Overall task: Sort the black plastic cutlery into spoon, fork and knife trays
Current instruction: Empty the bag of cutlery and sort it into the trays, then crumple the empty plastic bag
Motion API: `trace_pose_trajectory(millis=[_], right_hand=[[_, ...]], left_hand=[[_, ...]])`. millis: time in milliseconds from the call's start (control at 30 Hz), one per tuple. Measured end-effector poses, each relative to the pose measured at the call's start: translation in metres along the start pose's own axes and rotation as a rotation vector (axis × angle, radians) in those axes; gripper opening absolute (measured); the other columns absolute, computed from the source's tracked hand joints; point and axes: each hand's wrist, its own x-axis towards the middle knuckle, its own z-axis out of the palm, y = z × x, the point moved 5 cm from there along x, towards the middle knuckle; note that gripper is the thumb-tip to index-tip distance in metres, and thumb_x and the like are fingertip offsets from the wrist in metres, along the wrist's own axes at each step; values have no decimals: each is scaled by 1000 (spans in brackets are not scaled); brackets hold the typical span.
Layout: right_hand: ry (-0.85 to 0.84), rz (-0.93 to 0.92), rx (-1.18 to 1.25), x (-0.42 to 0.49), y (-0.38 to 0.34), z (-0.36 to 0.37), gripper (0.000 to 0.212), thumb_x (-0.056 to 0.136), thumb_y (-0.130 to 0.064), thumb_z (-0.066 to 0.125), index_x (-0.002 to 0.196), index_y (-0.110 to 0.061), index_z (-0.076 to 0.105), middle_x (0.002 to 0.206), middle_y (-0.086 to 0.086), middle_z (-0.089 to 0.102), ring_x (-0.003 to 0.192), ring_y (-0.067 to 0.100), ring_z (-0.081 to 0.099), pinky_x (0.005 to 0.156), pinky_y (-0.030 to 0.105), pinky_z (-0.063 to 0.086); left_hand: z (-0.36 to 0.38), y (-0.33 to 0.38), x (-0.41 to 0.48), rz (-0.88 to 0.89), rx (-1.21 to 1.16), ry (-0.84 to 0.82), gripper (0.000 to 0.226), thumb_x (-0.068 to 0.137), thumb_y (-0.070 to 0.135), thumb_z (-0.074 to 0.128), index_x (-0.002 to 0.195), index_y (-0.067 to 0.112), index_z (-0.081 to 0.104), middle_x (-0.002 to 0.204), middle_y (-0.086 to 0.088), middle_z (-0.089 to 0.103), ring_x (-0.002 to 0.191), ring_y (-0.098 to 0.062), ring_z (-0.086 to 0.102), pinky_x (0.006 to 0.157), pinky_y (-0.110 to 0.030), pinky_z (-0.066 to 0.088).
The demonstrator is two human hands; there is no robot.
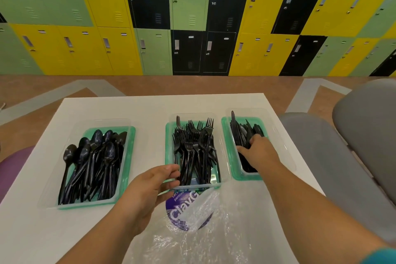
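Observation:
Three clear trays with green bases stand on a white table. The left tray holds black spoons. Black forks fill the middle tray, and black knives lie in the right tray. My left hand is at the fork tray's near left corner, with the rim between thumb and fingers. Over the knife tray, my right hand reaches in, its fingers curled down around the knives.
A crumpled clear plastic bag with a purple round label lies at the table's near edge, just in front of the fork tray. Grey chairs stand to the right, a purple seat to the left. Coloured lockers line the far wall.

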Motion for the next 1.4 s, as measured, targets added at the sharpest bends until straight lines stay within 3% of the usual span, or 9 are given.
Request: trace_pose_trajectory(millis=[300, 467, 633, 733, 867, 1000, 1100, 1233, 1400], right_hand=[[154, -78, 238, -34, -6, -29, 27, 90, -37, 60, 104, -13, 59, 98, 4, 56, 80, 19, 55, 70, 30, 44], [-142, -134, 367, -108, -5, -36, 30, 87, -43, 62, 75, -15, 62, 65, -3, 57, 57, 10, 49, 61, 25, 44], [-297, -64, 131, -158, 35, 0, 44, 79, -62, 61, 94, -21, 60, 87, -6, 61, 81, 9, 58, 76, 25, 50], [-361, 46, 69, -177, 54, 14, 66, 72, -71, 60, 108, -17, 54, 101, -3, 59, 90, 13, 57, 75, 26, 45], [-450, 158, 202, -201, 67, 42, 58, 63, -61, 76, 92, -18, 51, 98, 2, 62, 86, 19, 64, 75, 29, 50], [-430, 215, 490, -215, 71, 61, 23, 71, -22, 80, 76, -17, 58, 86, 5, 65, 73, 20, 61, 74, 34, 54], [-335, 127, 372, -223, 68, 46, 33, 74, -26, 79, 98, -17, 58, 101, 3, 60, 88, 18, 59, 77, 27, 49], [-59, -178, 298, -229, 36, -8, 75, 75, -42, 76, 138, -26, 39, 137, -2, 42, 126, 17, 42, 103, 33, 41], [-263, -436, 354, -239, -20, -53, 69, 77, -43, 74, 137, -42, 41, 140, -15, 45, 128, 9, 41, 110, 34, 35]], left_hand=[[-14, -1, -14, 117, 174, -1, 16, 93, 23, 56, 101, 19, 69, 100, 0, 72, 96, -19, 66, 84, -32, 51], [-38, -13, -34, 283, 666, 81, 16, 82, 20, 72, 90, 33, 69, 87, 9, 72, 88, -2, 64, 76, -17, 47], [-63, -40, -64, 350, 861, 159, 30, 75, 28, 77, 100, 39, 62, 104, 21, 60, 102, -2, 55, 92, -26, 45], [-73, -57, -77, 237, 820, 267, 52, 71, 30, 81, 117, 29, 56, 117, 5, 52, 110, -16, 52, 98, -34, 43], [-75, -85, -83, -77, 602, 298, 81, 65, 28, 86, 133, 14, 44, 117, -12, 59, 100, -30, 59, 93, -41, 47], [-67, -99, -90, -228, 396, 253, 55, 72, 19, 81, 120, 6, 57, 97, -14, 68, 83, -29, 65, 71, -33, 52], [-59, -90, -102, -111, 303, 195, 14, 84, 5, 68, 98, 3, 68, 94, -16, 69, 80, -28, 65, 67, -31, 50], [-46, -44, -122, 192, 455, 172, 12, 81, -1, 68, 81, 10, 70, 80, -11, 72, 68, -24, 68, 64, -31, 49], [-13, 8, -141, 429, 741, 72, 20, 80, 9, 72, 72, 28, 71, 69, 13, 72, 65, -2, 65, 61, -16, 48]])
